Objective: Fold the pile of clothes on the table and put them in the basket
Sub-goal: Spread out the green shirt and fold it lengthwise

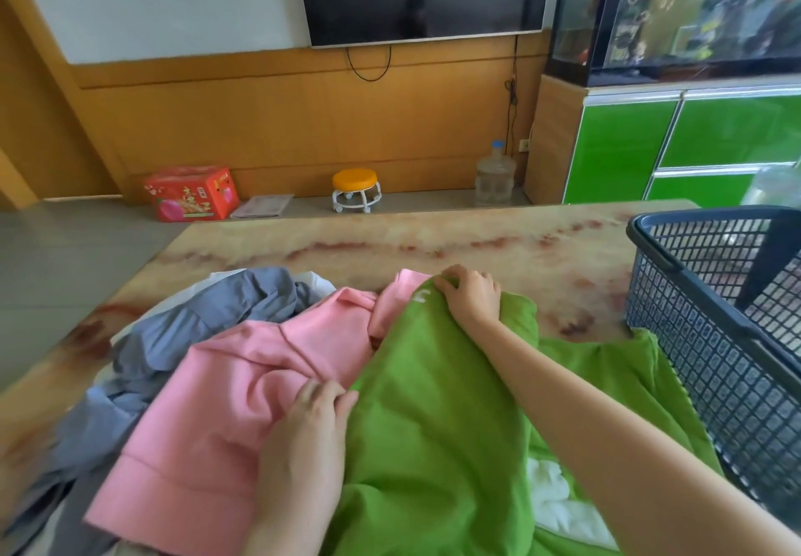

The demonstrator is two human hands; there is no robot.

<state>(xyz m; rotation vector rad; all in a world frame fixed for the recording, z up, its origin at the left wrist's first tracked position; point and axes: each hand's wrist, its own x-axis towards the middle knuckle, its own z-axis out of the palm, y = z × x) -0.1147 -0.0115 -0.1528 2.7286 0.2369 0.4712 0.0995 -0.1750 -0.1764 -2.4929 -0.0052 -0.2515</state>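
- Lying nearest you, the green garment (433, 425) spreads rumpled over the near right part of the table, its right side against the basket wall. A white patch (557, 495) shows among its folds; print or separate cloth, it cannot be told.
- Your left hand (310, 425) sits at the green garment's left edge, fingers bent down and pinching that edge where it overlaps the pink garment (225, 404).
- The pink garment lies crumpled just left of the green one and partly under it.
- A grey-blue garment (195, 317) is bunched further left, partly under the pink.
- Your right hand (472, 293) reaches across, fingers curled round the green garment's far edge, which stands up in a ridge.
- The dark mesh basket (715, 339) stands on the table at the right.
- The marbled table (433, 239) runs on beyond the pile.
- On the floor by the wood-panelled wall: a red box (190, 193), an orange-topped stool (356, 189) and a water bottle (494, 178).
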